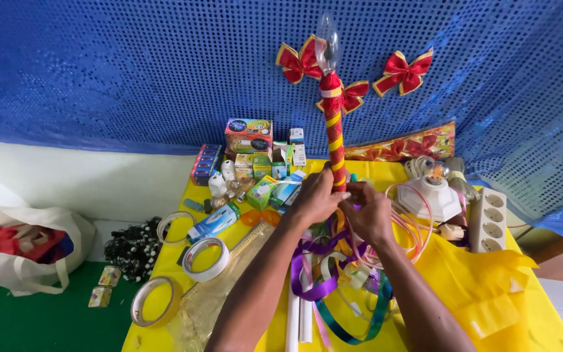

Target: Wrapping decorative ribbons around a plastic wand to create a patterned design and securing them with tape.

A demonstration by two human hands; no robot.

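A tall stick (333, 124) wrapped in red and yellow ribbon stands upright above a yellow table (542, 326), with a clear flame-shaped bulb (327, 42) on top. My left hand (316, 197) grips its lower end. My right hand (367, 210) is closed beside it, fingers pinching ribbon at the stick's base. Loose purple, blue and yellow ribbons (324, 274) lie in a tangle under both forearms.
Several small bulb boxes (249, 135) stand at the back. Tape rolls (206, 258) (155, 300) lie front left. A white lamp socket (430, 195) and power strip (488, 220) sit right. Red bows (404, 70) hang on the blue sequin backdrop. A white bag (24, 251) lies left.
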